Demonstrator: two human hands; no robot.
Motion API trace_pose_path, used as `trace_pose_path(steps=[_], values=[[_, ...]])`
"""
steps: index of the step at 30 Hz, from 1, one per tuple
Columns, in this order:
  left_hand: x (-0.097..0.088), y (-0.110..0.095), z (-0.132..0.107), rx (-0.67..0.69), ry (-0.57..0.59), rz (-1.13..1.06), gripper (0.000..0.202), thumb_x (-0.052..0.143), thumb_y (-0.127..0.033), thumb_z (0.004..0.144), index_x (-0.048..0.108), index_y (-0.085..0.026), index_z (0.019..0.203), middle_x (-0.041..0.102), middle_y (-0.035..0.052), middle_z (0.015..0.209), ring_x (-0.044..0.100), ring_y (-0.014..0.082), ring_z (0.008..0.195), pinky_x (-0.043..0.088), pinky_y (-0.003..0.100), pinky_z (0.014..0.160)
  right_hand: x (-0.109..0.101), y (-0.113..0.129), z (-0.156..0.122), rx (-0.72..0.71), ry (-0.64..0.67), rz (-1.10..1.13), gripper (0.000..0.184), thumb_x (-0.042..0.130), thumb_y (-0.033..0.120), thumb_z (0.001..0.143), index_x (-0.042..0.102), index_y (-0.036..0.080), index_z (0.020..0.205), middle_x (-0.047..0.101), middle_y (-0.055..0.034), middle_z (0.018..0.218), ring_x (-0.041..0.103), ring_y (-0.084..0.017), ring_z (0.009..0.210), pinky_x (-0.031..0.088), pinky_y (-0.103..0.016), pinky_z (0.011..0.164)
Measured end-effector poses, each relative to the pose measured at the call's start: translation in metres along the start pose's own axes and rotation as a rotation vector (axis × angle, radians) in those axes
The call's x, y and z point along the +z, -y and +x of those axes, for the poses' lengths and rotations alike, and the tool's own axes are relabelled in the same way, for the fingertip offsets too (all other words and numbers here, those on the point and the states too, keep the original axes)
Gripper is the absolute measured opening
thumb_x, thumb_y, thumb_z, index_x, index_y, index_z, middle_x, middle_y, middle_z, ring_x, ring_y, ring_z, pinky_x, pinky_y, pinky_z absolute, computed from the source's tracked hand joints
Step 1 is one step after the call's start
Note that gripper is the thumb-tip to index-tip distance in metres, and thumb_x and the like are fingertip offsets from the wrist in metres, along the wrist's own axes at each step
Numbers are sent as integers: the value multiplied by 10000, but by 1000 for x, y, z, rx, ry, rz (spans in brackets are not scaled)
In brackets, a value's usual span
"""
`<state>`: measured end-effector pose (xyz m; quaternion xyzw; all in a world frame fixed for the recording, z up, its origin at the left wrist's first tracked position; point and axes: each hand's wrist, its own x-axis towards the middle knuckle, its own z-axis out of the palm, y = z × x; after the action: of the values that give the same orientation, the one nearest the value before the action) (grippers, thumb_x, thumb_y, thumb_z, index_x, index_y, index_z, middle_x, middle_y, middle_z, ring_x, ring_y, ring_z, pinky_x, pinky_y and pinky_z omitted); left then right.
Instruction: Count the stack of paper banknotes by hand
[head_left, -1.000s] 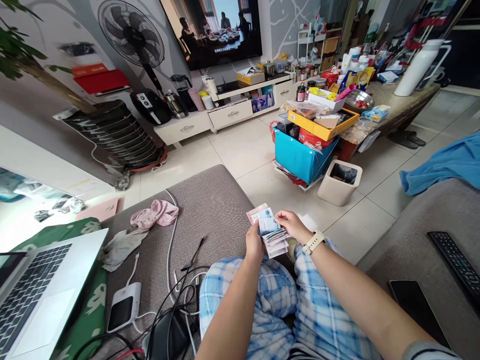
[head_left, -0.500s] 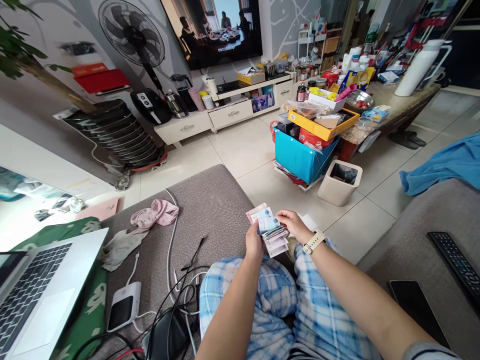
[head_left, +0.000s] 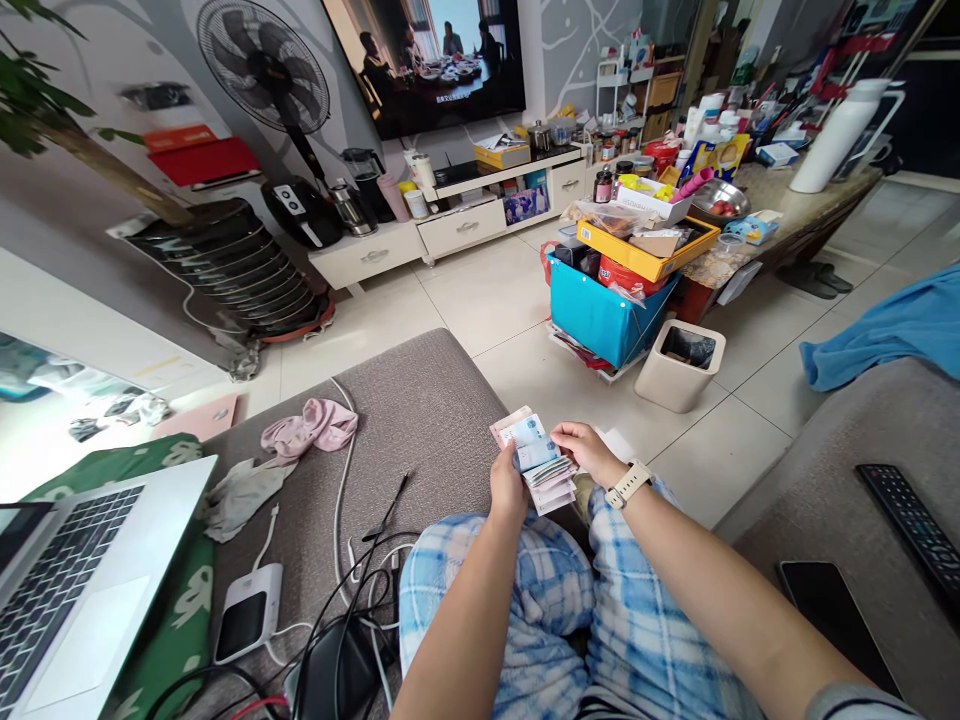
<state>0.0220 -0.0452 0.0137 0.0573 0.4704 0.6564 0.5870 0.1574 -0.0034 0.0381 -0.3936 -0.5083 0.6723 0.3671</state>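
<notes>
A fanned bundle of banknotes [head_left: 534,462], pinkish at the top, bluish across the middle and pale at the bottom, is being held up in the person's hands above the lap, just off the right edge of the grey sofa seat [head_left: 420,400]. The left hand [head_left: 510,482] is grasping the bundle by its left side, thumb lying over the notes; its other fingers are mostly hidden beneath. The right hand [head_left: 586,448] is half closed, thumb and forefinger pinching at the right edge of a bluish note, while a pale-strapped watch [head_left: 628,485] is circling that wrist. Plaid trousers [head_left: 487,590] are covering the legs below. On the sofa seat, a pink cloth [head_left: 322,425] is lying toward the left edge with a grey cloth [head_left: 244,497] touching it, and black cables [head_left: 382,515] are tangling beside the person's knee. A laptop [head_left: 90,600] is resting on a green cloth [head_left: 169,610] at the near left corner. A phone [head_left: 832,620] and a remote [head_left: 915,520] are lying on the second grey seat [head_left: 795,490], a blue towel [head_left: 892,320] draping over its far edge. Beyond, a beige bin [head_left: 679,372] is standing by a blue box [head_left: 604,310] at the counter's [head_left: 795,212] near corner.
</notes>
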Motion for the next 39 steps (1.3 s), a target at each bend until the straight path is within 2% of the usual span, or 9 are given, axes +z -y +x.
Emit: trace_pose_path(steps=[3, 6, 13, 20, 23, 27, 32, 35, 39], values=[[0, 0, 0, 2, 20, -17, 289, 614, -329, 766, 642, -93, 931, 704, 113, 885, 677, 230, 783, 506, 362, 776, 0, 3, -2, -7, 32, -24, 280, 569, 411, 783, 571, 166, 648, 559, 1, 570, 426, -103, 521, 299, -249, 526], [-1, 2, 2, -3, 37, -21, 305, 629, -349, 750, 637, -100, 926, 698, 103, 853, 675, 234, 767, 503, 362, 752, -1, 2, -2, 7, 46, -31, 302, 548, 426, 806, 579, 163, 663, 584, -11, 568, 446, -104, 515, 308, -248, 526], [-4, 3, 5, 51, 0, 44, 295, 698, -320, 677, 624, -117, 878, 641, 33, 687, 612, 172, 619, 472, 308, 646, -4, -12, 3, 41, 2, -156, 282, 747, 357, 617, 543, 169, 670, 522, 39, 578, 447, -99, 517, 317, -234, 498], [-2, 3, 2, 57, 6, 82, 341, 731, -265, 606, 626, -129, 901, 616, 5, 673, 565, 131, 571, 450, 287, 620, -8, -23, 7, 48, -57, -287, 364, 762, 285, 567, 516, 185, 817, 490, 64, 627, 477, -111, 559, 347, -235, 529], [-3, 3, 3, 75, 8, 97, 365, 745, -252, 582, 622, -125, 902, 603, -9, 652, 524, 105, 528, 431, 265, 587, -8, -20, 6, 33, -52, -326, 375, 766, 293, 556, 505, 186, 803, 489, 62, 654, 476, -114, 591, 357, -238, 556], [-4, 4, 4, 93, 16, 119, 364, 754, -260, 575, 624, -129, 888, 619, 0, 668, 541, 112, 550, 434, 269, 605, -5, -14, 4, 24, -13, -312, 341, 735, 368, 604, 467, 184, 704, 482, 49, 655, 452, -112, 597, 342, -236, 553], [-4, 4, 3, 104, 34, 144, 355, 760, -263, 566, 634, -131, 870, 679, 70, 817, 623, 177, 716, 466, 313, 706, -6, -15, 5, -24, -58, -328, 324, 641, 445, 704, 462, 182, 645, 435, 46, 609, 404, -111, 577, 306, -236, 540], [-3, 4, 2, 107, 32, 157, 380, 763, -265, 560, 644, -128, 894, 683, 76, 831, 613, 168, 693, 462, 301, 683, -7, -18, 6, -31, -85, -350, 330, 590, 462, 743, 449, 187, 629, 400, 50, 581, 373, -108, 557, 285, -237, 531], [-3, 3, 0, 93, 21, 156, 327, 739, -305, 598, 642, -139, 862, 655, 32, 733, 568, 130, 595, 454, 278, 627, -7, -18, 6, -25, -94, -358, 325, 578, 458, 752, 451, 187, 626, 396, 50, 570, 359, -107, 547, 276, -238, 532]])
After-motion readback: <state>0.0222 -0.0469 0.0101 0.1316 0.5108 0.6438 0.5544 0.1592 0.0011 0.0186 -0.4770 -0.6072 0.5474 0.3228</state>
